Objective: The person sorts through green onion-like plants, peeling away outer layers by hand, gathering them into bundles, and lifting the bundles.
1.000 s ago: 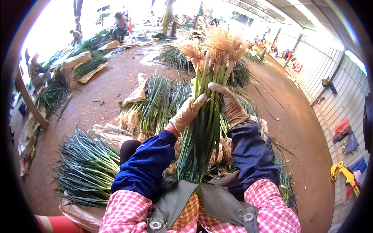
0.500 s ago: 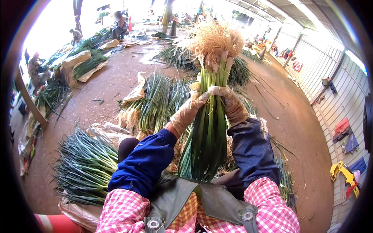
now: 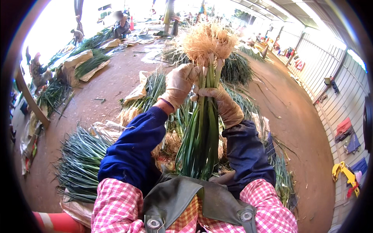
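Note:
A bunch of spring onions (image 3: 208, 124) hangs upside down before me, its tan roots (image 3: 211, 42) on top and green leaves trailing to my lap. My right hand (image 3: 223, 103), in a soiled pale glove, wraps round the stalks below the white part. Higher up on the left side, my gloved left hand (image 3: 178, 84) is closed at the white stems just under the roots. What exactly its fingertips pinch is partly hidden.
A leafy onion heap (image 3: 83, 163) lies at left on sacking, with another pile (image 3: 153, 91) ahead. A red cone (image 3: 58, 222) lies lower left. Seated people (image 3: 121, 27) work among heaps farther off. A metal wall (image 3: 311, 58) runs along the right, near a yellow tool (image 3: 345, 175).
My left hand has moved up and left, from the green stalks to the stems near the roots. The bunch has shifted slightly left and down, still in my right hand.

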The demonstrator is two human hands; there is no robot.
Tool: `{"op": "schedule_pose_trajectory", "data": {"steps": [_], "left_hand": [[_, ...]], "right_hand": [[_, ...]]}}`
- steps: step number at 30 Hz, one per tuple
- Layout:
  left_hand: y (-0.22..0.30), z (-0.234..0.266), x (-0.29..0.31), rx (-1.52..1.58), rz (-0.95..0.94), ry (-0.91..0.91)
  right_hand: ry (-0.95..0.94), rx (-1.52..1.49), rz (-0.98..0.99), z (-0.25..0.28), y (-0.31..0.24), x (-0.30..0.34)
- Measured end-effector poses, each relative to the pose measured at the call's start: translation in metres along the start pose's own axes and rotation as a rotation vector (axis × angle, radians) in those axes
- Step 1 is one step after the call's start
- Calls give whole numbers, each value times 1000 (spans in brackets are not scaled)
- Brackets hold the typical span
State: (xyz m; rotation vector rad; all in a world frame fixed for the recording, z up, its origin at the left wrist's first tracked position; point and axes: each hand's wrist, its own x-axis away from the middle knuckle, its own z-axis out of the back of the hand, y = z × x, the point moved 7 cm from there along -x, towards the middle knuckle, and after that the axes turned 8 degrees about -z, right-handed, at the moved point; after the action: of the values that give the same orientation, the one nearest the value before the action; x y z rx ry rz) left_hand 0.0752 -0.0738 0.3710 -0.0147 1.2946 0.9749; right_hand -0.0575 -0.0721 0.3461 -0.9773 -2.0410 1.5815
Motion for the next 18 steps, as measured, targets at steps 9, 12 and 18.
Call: {"op": "schedule_pose_trajectory", "data": {"steps": [9, 12, 18], "left_hand": [[-31, 58, -42, 818, 94, 300], [-60, 78, -69, 1328, 125, -35], [-35, 19, 35, 298, -76, -944]], "right_hand": [[10, 126, -177, 8, 20, -5], [-55, -10, -168, 7, 37, -11], [-37, -135, -67, 10, 6, 11]]}}
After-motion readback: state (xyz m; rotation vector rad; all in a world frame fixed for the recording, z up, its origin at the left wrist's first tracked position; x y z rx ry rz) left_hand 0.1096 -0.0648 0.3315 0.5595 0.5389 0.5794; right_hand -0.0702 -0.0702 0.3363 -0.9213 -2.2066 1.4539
